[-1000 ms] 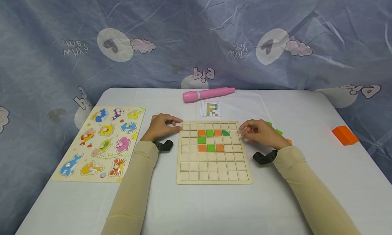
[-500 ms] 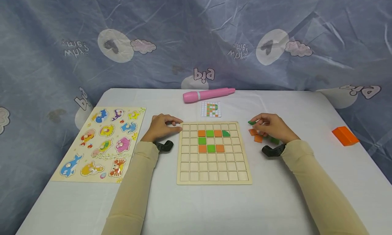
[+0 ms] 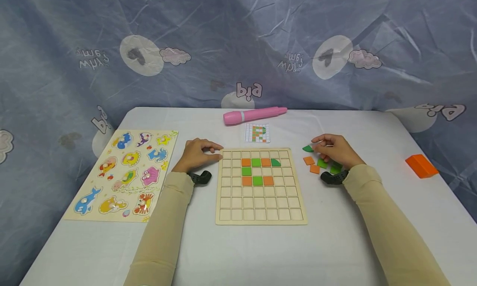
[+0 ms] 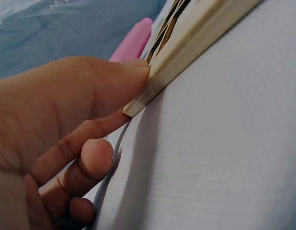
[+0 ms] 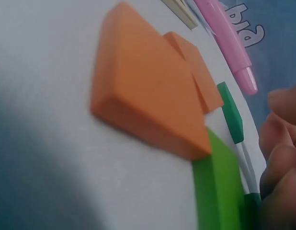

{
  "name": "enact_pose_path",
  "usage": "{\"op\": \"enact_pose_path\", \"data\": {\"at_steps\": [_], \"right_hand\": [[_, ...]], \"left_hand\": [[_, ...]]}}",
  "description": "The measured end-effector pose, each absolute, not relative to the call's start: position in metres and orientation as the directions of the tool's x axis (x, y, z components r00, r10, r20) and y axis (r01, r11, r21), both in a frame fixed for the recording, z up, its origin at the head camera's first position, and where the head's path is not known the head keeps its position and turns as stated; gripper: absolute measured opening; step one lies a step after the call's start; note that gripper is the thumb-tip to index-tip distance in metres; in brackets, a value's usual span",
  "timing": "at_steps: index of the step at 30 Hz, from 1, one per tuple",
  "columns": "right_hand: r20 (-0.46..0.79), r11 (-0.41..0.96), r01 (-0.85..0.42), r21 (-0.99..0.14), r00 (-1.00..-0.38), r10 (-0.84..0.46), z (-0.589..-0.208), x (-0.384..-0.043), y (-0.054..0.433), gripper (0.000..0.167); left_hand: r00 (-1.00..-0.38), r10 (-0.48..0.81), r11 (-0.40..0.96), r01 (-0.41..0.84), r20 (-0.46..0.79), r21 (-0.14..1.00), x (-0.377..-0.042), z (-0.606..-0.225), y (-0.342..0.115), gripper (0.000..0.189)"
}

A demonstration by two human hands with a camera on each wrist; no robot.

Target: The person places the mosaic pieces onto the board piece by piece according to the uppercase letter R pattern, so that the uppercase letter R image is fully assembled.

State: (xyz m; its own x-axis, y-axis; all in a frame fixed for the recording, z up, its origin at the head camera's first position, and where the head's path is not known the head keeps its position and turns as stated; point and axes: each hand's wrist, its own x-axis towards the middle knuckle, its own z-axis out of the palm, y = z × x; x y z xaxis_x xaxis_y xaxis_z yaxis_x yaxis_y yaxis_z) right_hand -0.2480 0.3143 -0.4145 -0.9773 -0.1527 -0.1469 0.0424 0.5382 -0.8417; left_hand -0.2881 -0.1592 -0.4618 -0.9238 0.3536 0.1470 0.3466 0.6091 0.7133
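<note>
Board [image 3: 261, 202], square and pale wooden with gridded cells, lies before you, several cells filled in orange and green. Your left hand [image 3: 197, 155] has its far-left corner between thumb and forefinger, spread only by that corner; a light, steady hold should stop it sliding. Your right hand [image 3: 333, 149] is to the right, fingers partly curled; I cannot tell whether it grips anything. Small white printed card [image 3: 257, 133] lies beyond the board: check colour and orientation against it. Beneath and beside your right hand lie two orange square tiles [image 3: 314, 169], a bright green square tile [image 3: 322, 164] and, at the fingertips, a dark green curved-edged piece [image 3: 307, 148]; pinch pieces by their sides.

The left wrist view shows your thumb on the rim; the right one, the tiles' thickness. Only the head view shows the filled cells.
</note>
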Motion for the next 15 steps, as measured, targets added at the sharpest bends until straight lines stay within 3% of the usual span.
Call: {"op": "enact_pose_path", "data": {"at_steps": [8, 15], "right_hand": [[-0.148, 0.550, 0.036, -0.835, -0.976, -0.161, -0.4164, -0.2495, 0.3158, 0.042], [-0.164, 0.639, 0.027, -0.768, -0.974, -0.156, -0.4137, -0.2508, 0.3125, 0.039]], "left_hand": [[-0.925, 0.351, 0.616, 0.343, 0.142, 0.709, -0.2868, -0.4588, -0.1580, 0.032], [-0.926, 0.350, 0.614, 0.339, 0.139, 0.713, -0.2861, -0.4594, -0.1578, 0.032]]}}
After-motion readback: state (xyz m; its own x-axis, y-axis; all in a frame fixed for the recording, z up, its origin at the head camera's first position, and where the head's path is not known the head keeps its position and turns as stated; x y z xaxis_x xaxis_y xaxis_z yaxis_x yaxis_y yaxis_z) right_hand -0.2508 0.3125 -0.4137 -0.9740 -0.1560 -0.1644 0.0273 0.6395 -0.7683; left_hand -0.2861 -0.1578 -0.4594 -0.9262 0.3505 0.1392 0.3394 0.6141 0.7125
